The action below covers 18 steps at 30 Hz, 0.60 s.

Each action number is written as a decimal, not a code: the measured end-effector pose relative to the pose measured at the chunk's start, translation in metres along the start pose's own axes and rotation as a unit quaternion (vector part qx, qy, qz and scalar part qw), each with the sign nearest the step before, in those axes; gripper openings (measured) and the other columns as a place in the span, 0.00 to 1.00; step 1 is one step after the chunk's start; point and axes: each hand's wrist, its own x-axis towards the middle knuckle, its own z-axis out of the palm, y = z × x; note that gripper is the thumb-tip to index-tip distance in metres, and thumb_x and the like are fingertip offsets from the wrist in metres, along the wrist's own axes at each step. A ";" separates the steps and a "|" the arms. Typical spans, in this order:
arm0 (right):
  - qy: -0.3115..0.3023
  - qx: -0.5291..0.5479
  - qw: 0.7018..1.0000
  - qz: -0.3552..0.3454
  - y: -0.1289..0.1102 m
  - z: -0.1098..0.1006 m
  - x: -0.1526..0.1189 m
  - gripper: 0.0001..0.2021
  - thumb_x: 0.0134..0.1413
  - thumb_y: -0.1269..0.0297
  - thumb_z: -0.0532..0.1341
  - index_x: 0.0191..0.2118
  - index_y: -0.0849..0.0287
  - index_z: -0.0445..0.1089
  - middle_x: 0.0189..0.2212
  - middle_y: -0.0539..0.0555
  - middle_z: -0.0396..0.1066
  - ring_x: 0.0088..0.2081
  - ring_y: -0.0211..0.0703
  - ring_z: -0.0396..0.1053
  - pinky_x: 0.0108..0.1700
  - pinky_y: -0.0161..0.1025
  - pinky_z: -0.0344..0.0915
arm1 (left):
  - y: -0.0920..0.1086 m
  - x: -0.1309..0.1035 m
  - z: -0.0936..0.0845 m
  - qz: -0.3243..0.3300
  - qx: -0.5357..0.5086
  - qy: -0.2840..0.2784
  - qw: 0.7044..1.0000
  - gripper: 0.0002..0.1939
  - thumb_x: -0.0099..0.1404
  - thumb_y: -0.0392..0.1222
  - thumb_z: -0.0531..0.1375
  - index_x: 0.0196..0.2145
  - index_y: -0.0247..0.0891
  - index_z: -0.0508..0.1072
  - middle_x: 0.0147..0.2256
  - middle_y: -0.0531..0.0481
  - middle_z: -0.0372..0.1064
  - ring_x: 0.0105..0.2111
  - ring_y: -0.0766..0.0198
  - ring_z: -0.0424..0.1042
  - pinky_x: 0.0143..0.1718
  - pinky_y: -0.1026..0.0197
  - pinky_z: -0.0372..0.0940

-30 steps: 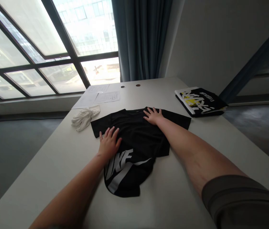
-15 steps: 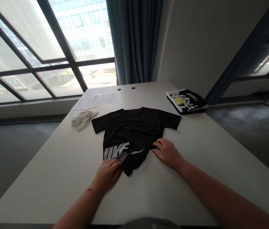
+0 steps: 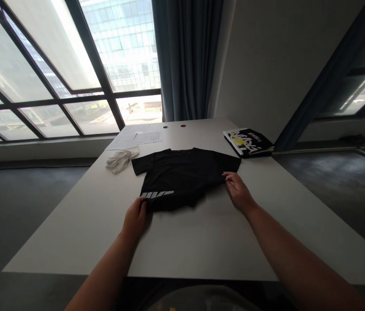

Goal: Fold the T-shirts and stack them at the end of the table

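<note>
A black T-shirt (image 3: 182, 172) lies across the white table (image 3: 195, 246), its collar and sleeves toward the far side. Part of a pale printed pattern shows at its lower left; the rest of that print is hidden by the curling hem. My left hand (image 3: 135, 218) is closed on the lower left corner, thumb on top. My right hand (image 3: 238, 190) pinches the right side of the hem below the right sleeve. Between my hands the bottom edge is lifted a little and blurred by motion.
A crumpled white cloth (image 3: 120, 160) lies left of the shirt, with paper sheets (image 3: 146, 137) behind it. Folded black garments with white and yellow print (image 3: 250, 142) sit at the back right. Two round holes are near the table's far edge, before a blue curtain (image 3: 187, 60).
Both hands have moved farther away and apart, now gripping the hem. The shirt's bottom edge has lifted and spread, hiding most of the lettering. The camera view has shifted slightly.
</note>
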 end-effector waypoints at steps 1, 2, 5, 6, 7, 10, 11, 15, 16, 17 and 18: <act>0.019 0.003 1.000 0.018 0.003 -0.005 -0.001 0.13 0.66 0.62 0.47 0.46 0.52 0.67 0.56 0.60 0.68 0.59 0.53 0.64 0.60 0.51 0.62 | -0.002 0.001 -0.001 -0.009 -0.009 0.010 1.000 0.16 0.73 0.49 0.48 0.47 0.41 0.71 0.39 0.44 0.78 0.40 0.54 0.78 0.44 0.54 0.71; 0.035 0.002 0.999 0.037 0.005 -0.008 -0.002 0.13 0.65 0.62 0.47 0.47 0.52 0.67 0.56 0.61 0.67 0.59 0.54 0.64 0.60 0.53 0.62 | -0.005 0.003 -0.001 -0.015 -0.017 0.014 1.000 0.16 0.73 0.49 0.48 0.46 0.41 0.71 0.38 0.45 0.77 0.39 0.54 0.78 0.43 0.55 0.71; 0.084 -0.038 0.993 0.076 0.005 -0.013 -0.005 0.16 0.63 0.63 0.50 0.52 0.53 0.67 0.57 0.64 0.65 0.61 0.60 0.61 0.61 0.59 0.59 | -0.011 0.007 0.001 -0.027 -0.007 0.000 1.000 0.15 0.73 0.50 0.48 0.45 0.42 0.71 0.36 0.47 0.77 0.38 0.55 0.77 0.42 0.54 0.71; 0.096 -0.055 0.991 0.072 0.002 -0.013 -0.007 0.16 0.62 0.63 0.51 0.52 0.53 0.68 0.57 0.65 0.65 0.62 0.62 0.60 0.62 0.60 0.58 | -0.012 0.008 0.003 -0.028 0.010 0.000 1.000 0.14 0.72 0.49 0.49 0.45 0.42 0.71 0.37 0.46 0.77 0.38 0.54 0.77 0.43 0.53 0.71; 0.095 -0.067 0.992 0.053 -0.003 -0.013 -0.010 0.16 0.63 0.63 0.52 0.52 0.54 0.69 0.56 0.66 0.65 0.61 0.62 0.61 0.62 0.60 0.58 | -0.012 0.009 0.004 -0.024 0.028 0.006 0.999 0.14 0.70 0.48 0.50 0.45 0.42 0.71 0.38 0.45 0.77 0.40 0.53 0.77 0.45 0.51 0.71; -0.026 -0.060 0.995 -0.071 -0.027 -0.003 -0.027 0.12 0.66 0.60 0.53 0.45 0.53 0.72 0.45 0.62 0.72 0.51 0.58 0.68 0.57 0.54 0.62 | -0.010 0.007 0.009 0.032 0.057 0.014 0.998 0.19 0.67 0.42 0.53 0.54 0.40 0.69 0.48 0.42 0.76 0.50 0.52 0.74 0.55 0.48 0.68; -0.083 -0.055 0.989 -0.109 -0.036 0.002 -0.034 0.11 0.66 0.58 0.54 0.45 0.53 0.72 0.42 0.60 0.73 0.47 0.55 0.70 0.54 0.51 0.65 | -0.008 0.005 0.010 0.055 0.059 0.004 0.997 0.23 0.67 0.41 0.53 0.59 0.40 0.67 0.52 0.42 0.74 0.54 0.52 0.73 0.58 0.47 0.66; -0.141 -0.098 0.979 -0.108 -0.058 0.028 -0.055 0.15 0.63 0.57 0.61 0.52 0.56 0.70 0.45 0.60 0.72 0.45 0.55 0.70 0.50 0.48 0.67 | -0.005 0.001 0.016 0.080 0.097 -0.069 0.990 0.32 0.69 0.42 0.55 0.70 0.42 0.56 0.62 0.40 0.67 0.62 0.51 0.66 0.63 0.45 0.61; -0.124 -0.115 0.982 -0.084 -0.059 0.034 -0.055 0.16 0.62 0.59 0.62 0.53 0.57 0.69 0.46 0.61 0.71 0.46 0.56 0.69 0.50 0.49 0.66 | -0.006 0.001 0.017 0.073 0.109 -0.083 0.988 0.34 0.69 0.43 0.56 0.70 0.43 0.55 0.62 0.40 0.67 0.61 0.50 0.67 0.63 0.44 0.61; -0.106 -0.127 0.984 -0.060 -0.057 0.038 -0.054 0.16 0.62 0.60 0.62 0.53 0.58 0.69 0.46 0.61 0.71 0.46 0.56 0.69 0.51 0.49 0.66 | -0.007 0.001 0.019 0.065 0.120 -0.092 0.986 0.34 0.69 0.43 0.57 0.71 0.43 0.54 0.60 0.41 0.69 0.60 0.49 0.68 0.62 0.44 0.61; -0.092 -0.134 0.986 -0.040 -0.054 0.041 -0.052 0.15 0.61 0.61 0.62 0.52 0.58 0.69 0.46 0.61 0.71 0.47 0.56 0.69 0.52 0.49 0.66 | -0.008 0.002 0.020 0.056 0.129 -0.096 0.985 0.34 0.69 0.43 0.57 0.71 0.44 0.55 0.59 0.41 0.70 0.59 0.49 0.69 0.61 0.44 0.62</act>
